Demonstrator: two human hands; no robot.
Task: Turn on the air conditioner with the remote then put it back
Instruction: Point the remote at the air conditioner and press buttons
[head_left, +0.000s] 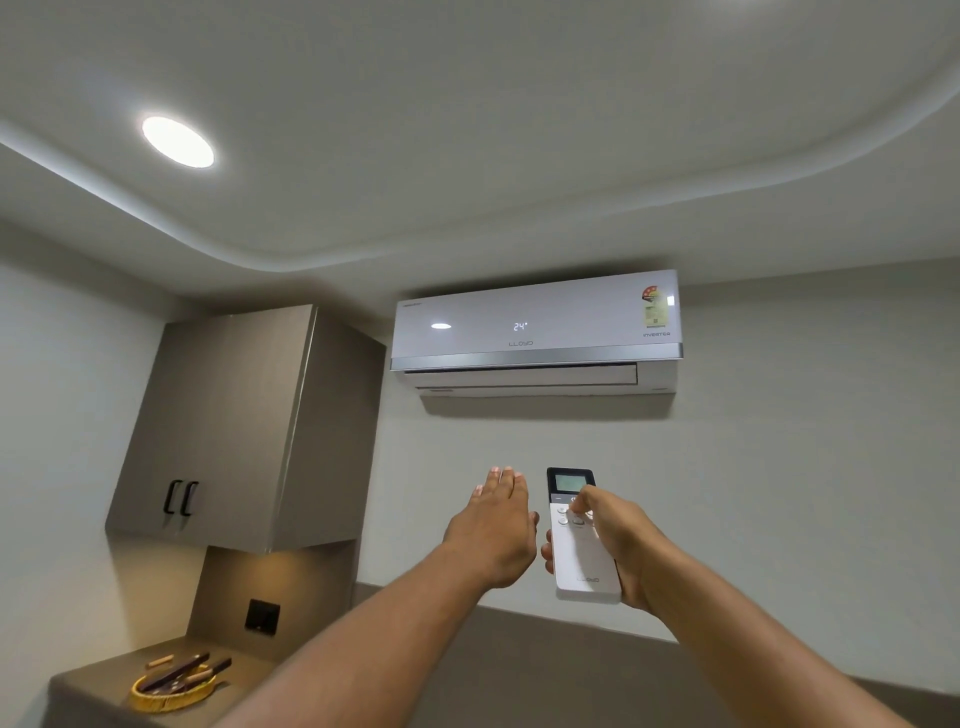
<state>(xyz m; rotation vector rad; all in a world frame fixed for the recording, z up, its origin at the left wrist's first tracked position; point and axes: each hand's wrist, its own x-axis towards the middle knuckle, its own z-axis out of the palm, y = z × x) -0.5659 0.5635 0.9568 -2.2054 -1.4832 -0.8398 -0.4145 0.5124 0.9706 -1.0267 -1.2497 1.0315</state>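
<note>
Below the air conditioner (536, 332), showing 24 on its front, the right hand (618, 540) grips the remote (582, 540), thumb on its buttons; the left hand (493, 530) beside it is flat, open and empty

Air conditioner (537, 332): we find it high on the wall ahead, just under the ceiling.
Cabinet (228, 426): mounted to its left, in the corner.
Ceiling light (177, 142): above and left of the cabinet.
Surface (93, 691): below the cabinet, at our lower left.
Basket (174, 688): on the surface, utensils lying in it.
Wall switch (262, 616): behind the basket, under the cabinet.
Remote (584, 540): before us, below the air conditioner, in our right hand (621, 545).
Left hand (493, 530): just left of the remote, apart from it.
</note>
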